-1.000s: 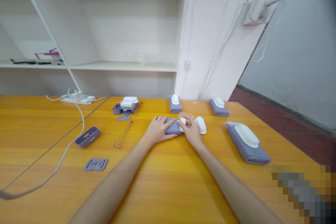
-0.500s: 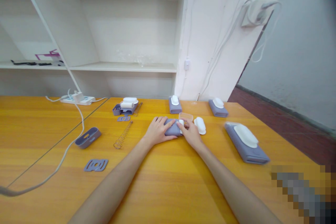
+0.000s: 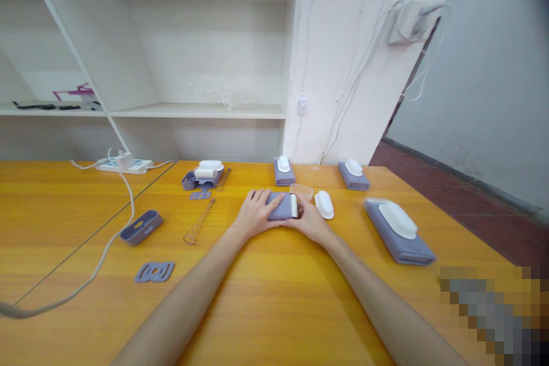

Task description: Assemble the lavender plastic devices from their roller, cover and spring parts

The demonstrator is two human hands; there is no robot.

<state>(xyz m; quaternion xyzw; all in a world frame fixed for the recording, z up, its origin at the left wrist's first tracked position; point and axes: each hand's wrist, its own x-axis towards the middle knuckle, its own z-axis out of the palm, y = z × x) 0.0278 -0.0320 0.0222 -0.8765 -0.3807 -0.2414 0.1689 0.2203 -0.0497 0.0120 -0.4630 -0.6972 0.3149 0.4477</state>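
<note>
A small grey-purple case (image 3: 279, 206) lies on the yellow wooden table (image 3: 266, 297) between both hands. My left hand (image 3: 254, 213) grips its left end, fingers curled over the top. My right hand (image 3: 309, 219) holds its right end, where a small white piece (image 3: 294, 205) sits against the case. A white oval cap (image 3: 324, 205) and a clear shallow tray (image 3: 301, 189) lie just right of and behind my right hand.
A large purple case with a white cap (image 3: 398, 230) lies at right. Smaller ones (image 3: 283, 170) (image 3: 352, 175) stand at the back. Left are an open purple shell (image 3: 141, 226), a flat purple gasket (image 3: 155, 271), a spring (image 3: 198, 222), a parts pile (image 3: 203, 175), a power strip (image 3: 123, 164) and its cable (image 3: 105, 246).
My right hand has brought the white piece down from above the case to its right end, and the fingers have lowered around it. My left hand stays on the case.
</note>
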